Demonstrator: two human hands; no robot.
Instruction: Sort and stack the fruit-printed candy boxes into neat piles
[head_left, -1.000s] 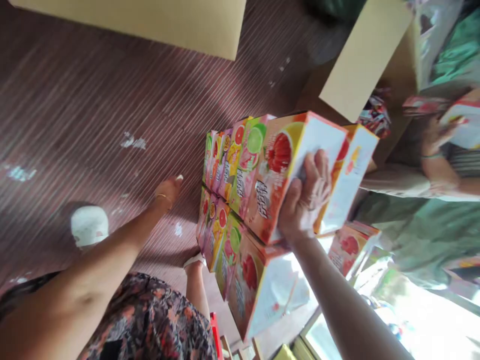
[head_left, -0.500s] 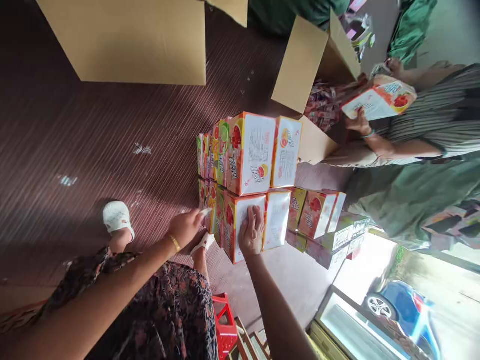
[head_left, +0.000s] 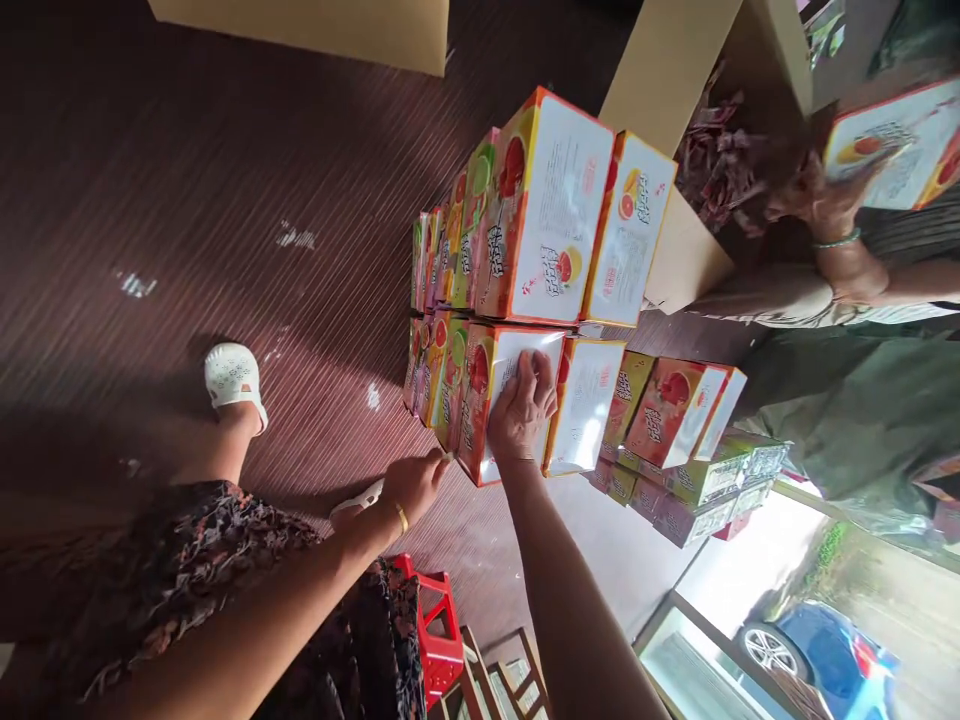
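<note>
Spread the unclenched right hand's (head_left: 523,405) pressure evenly over the orange-and-white, fruit-printed cardboard carton (head_left: 475,400) atop the multicoloured rectangular-carton stack (head_left: 466,235); steady the curled left hand (head_left: 414,488), grip contents indeterminable, near the stack.

The ridged reddish-brown floor (head_left: 187,200) carries a large stack of fruit-printed boxes (head_left: 536,285), a lower pile of similar boxes (head_left: 675,420), an open carton (head_left: 667,70) and a red stool (head_left: 442,655).

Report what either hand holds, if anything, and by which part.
The right hand lies on the white face of a box, gripping nothing visible. Whether the left hand pinches anything cannot be told.
</note>
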